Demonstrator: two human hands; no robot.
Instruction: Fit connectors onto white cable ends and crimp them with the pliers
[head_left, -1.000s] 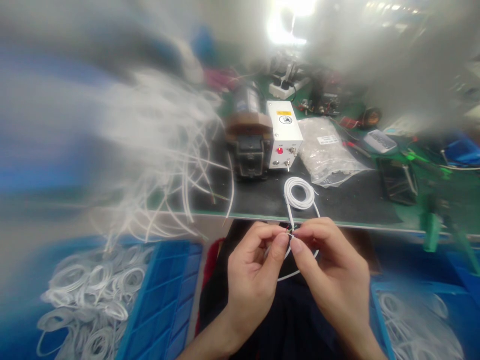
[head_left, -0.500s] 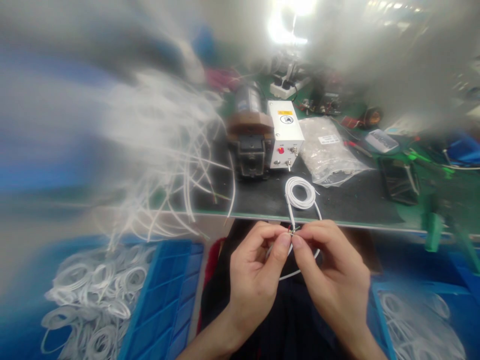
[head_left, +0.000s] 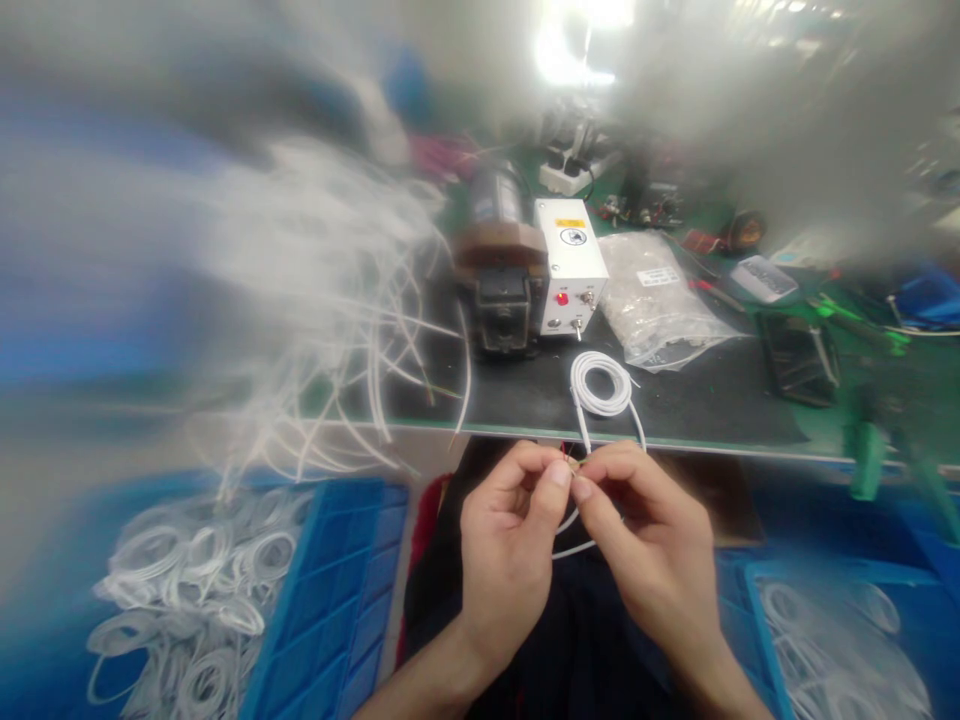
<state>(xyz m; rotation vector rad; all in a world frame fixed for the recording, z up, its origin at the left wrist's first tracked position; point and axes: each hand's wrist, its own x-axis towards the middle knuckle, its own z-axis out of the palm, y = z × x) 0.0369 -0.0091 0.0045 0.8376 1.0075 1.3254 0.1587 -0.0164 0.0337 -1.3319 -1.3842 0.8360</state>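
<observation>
A white cable point(head_left: 601, 384) lies coiled on the black mat, and its end runs down over the table edge to my fingers. My left hand point(head_left: 514, 520) pinches thin coloured wires at that end, a red one among them, between thumb and index finger. Opposite it, the thumb and index finger of my right hand point(head_left: 649, 530) are closed on the wires too. The fingertips almost meet and cover most of the wire ends. A loop of the same cable hangs below and behind my hands.
A black motor-like machine point(head_left: 501, 270) and a white switch box point(head_left: 571, 265) with a lit red light stand beyond the coil. Right of them lies a clear plastic bag point(head_left: 667, 300). Many loose cables point(head_left: 360, 330) spread at left. Blue crates point(head_left: 322, 600) of coiled cables flank me.
Both hands have shifted slightly left, the right one more. My fingertips have re-gripped the wires, and the red wire shows farther left. The coil stays on the mat.
</observation>
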